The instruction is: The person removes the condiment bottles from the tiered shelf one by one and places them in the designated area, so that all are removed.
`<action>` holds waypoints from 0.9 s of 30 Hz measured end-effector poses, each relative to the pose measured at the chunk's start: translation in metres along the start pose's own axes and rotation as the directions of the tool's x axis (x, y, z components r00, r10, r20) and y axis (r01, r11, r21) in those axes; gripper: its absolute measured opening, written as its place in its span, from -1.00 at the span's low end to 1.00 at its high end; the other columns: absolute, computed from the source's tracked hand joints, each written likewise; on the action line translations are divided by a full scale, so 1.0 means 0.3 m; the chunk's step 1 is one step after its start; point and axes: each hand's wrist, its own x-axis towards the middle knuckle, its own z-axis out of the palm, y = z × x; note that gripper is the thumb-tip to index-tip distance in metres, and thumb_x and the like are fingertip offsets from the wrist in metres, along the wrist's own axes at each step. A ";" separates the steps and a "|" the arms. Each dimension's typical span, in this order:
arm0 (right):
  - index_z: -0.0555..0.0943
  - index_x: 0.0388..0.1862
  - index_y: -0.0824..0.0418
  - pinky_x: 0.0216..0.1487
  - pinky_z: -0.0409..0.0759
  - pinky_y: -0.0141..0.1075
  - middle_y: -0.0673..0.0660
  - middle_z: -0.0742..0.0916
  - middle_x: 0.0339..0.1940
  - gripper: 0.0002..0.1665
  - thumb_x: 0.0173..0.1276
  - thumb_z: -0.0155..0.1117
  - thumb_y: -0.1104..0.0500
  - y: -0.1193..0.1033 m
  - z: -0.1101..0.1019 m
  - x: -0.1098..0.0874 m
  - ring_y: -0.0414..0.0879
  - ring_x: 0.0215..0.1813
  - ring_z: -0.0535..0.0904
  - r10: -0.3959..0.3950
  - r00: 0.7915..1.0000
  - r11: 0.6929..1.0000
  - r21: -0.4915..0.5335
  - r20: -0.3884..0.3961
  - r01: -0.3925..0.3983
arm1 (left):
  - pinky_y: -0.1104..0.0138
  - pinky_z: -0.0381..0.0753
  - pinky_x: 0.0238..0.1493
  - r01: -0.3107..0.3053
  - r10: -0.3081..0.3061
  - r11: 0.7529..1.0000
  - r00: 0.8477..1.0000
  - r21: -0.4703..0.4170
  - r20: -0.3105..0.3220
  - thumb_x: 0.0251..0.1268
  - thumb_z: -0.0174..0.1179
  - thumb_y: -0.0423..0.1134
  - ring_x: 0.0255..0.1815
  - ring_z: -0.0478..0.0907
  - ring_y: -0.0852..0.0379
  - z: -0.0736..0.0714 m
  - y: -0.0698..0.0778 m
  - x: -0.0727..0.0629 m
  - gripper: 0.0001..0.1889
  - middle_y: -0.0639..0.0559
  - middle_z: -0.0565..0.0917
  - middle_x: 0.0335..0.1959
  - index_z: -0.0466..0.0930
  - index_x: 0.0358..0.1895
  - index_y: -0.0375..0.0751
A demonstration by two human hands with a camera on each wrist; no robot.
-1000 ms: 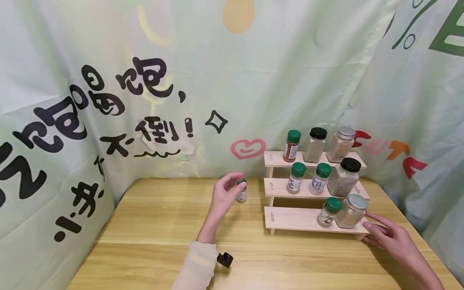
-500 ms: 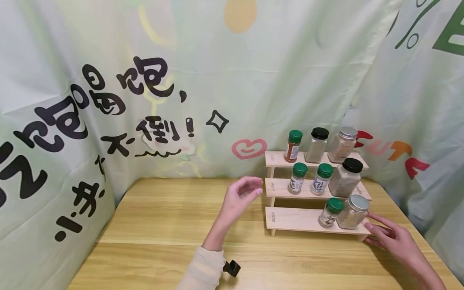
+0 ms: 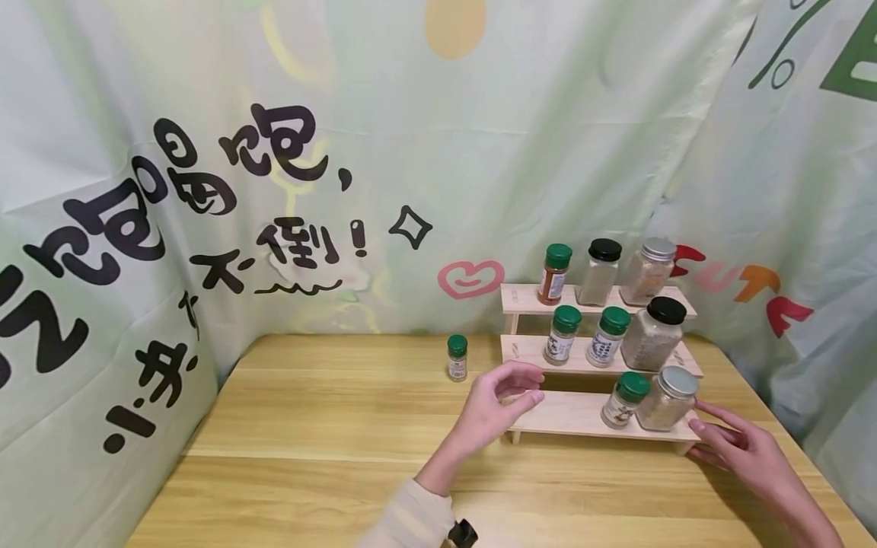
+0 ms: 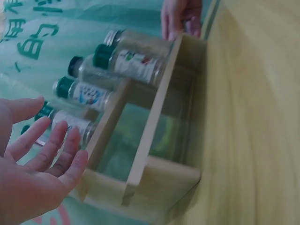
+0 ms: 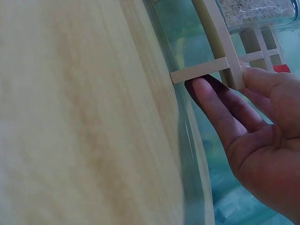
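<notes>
A three-tier wooden rack stands at the right of the table with several spice jars on it. My left hand, fingers loosely bent, hovers in front of the left part of its lowest shelf and holds nothing. In the left wrist view that hand is beside the rack's left end. My right hand holds the right end of the lowest shelf; in the right wrist view its fingers touch the leg under the board. A green-lidded jar and a silver-lidded jar stand on that shelf.
A small green-lidded jar stands alone on the wooden table, left of the rack. The middle shelf carries two green-lidded jars and a black-lidded jar. Printed cloth hangs behind the table.
My left hand has moved right and toward me, from beside the lone jar to the front of the lowest shelf; the jar is fully visible now. My right hand has stayed at the rack.
</notes>
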 end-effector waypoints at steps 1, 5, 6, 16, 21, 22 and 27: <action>0.53 0.17 -0.37 -0.19 0.79 -0.24 -0.51 0.58 -0.09 -0.64 0.57 0.23 0.10 -0.001 0.002 0.002 -0.34 -0.17 0.72 -0.006 1.000 1.000 0.004 0.004 0.006 | 0.13 0.63 0.24 -0.001 0.001 1.000 1.000 0.002 -0.005 0.38 0.33 -0.41 0.09 0.65 -0.18 0.009 -0.001 -0.002 -0.72 -0.19 0.69 0.05 0.63 0.11 -0.34; 0.52 0.12 -0.43 -0.20 0.79 -0.25 -0.50 0.59 -0.08 -0.60 0.58 0.21 0.15 -0.001 0.006 0.007 -0.27 -0.18 0.74 -0.013 1.000 1.000 0.013 0.010 0.013 | 0.13 0.65 0.21 -0.013 0.014 0.999 1.000 0.039 -0.018 0.36 0.35 -0.39 0.09 0.68 -0.10 0.045 -0.008 -0.006 -0.71 -0.13 0.72 0.04 0.64 0.11 -0.29; 0.53 0.19 -0.36 -0.19 0.79 -0.25 -0.48 0.60 -0.06 -0.62 0.58 0.21 0.13 -0.001 0.006 0.006 -0.27 -0.19 0.74 -0.006 1.000 1.000 -0.001 0.010 0.006 | 0.14 0.65 0.21 -0.017 0.018 0.999 1.000 0.047 -0.019 0.36 0.35 -0.39 0.09 0.68 -0.06 0.055 -0.010 -0.006 -0.70 -0.12 0.72 0.04 0.64 0.12 -0.28; 0.20 0.55 0.45 -0.14 0.78 -0.21 -0.27 0.62 0.01 -0.15 0.58 0.20 -0.08 -0.002 0.004 0.016 -0.34 -0.16 0.71 0.062 0.998 0.991 -0.119 -0.010 -0.063 | 0.26 0.62 0.24 -0.016 0.015 0.998 1.000 0.053 0.022 0.35 0.37 -0.36 0.15 0.65 0.14 0.167 -0.020 0.029 -0.63 -0.08 0.72 0.12 0.62 0.19 -0.24; 0.09 0.55 0.58 -0.13 0.78 -0.22 -0.05 0.60 0.17 -0.04 0.58 0.17 -0.12 0.000 0.002 0.028 -0.43 -0.15 0.67 0.066 0.998 0.984 -0.167 -0.015 -0.068 | 0.35 0.60 0.22 -0.011 0.011 0.998 1.000 0.063 0.006 0.34 0.38 -0.36 0.13 0.64 0.24 0.234 -0.028 0.063 -0.60 -0.05 0.71 0.13 0.62 0.22 -0.21; 0.08 0.55 0.58 -0.13 0.78 -0.21 -0.12 0.60 0.14 -0.05 0.58 0.17 -0.09 0.003 0.002 0.029 -0.44 -0.15 0.66 0.059 0.998 0.986 -0.157 -0.019 -0.062 | 0.36 0.60 0.22 -0.010 0.010 0.998 1.000 0.065 0.003 0.34 0.39 -0.36 0.13 0.64 0.27 0.245 -0.029 0.070 -0.59 -0.04 0.71 0.14 0.62 0.23 -0.20; 0.17 0.54 0.52 -0.17 0.79 -0.22 -0.43 0.55 -0.01 -0.15 0.58 0.21 -0.01 0.015 0.005 0.029 -0.49 -0.14 0.63 0.023 0.999 0.994 -0.106 -0.029 -0.026 | 0.43 0.57 0.20 -0.012 0.012 0.997 1.000 0.082 -0.002 0.33 0.40 -0.34 0.13 0.61 0.35 0.291 -0.030 0.102 -0.56 0.03 0.70 0.16 0.60 0.25 -0.20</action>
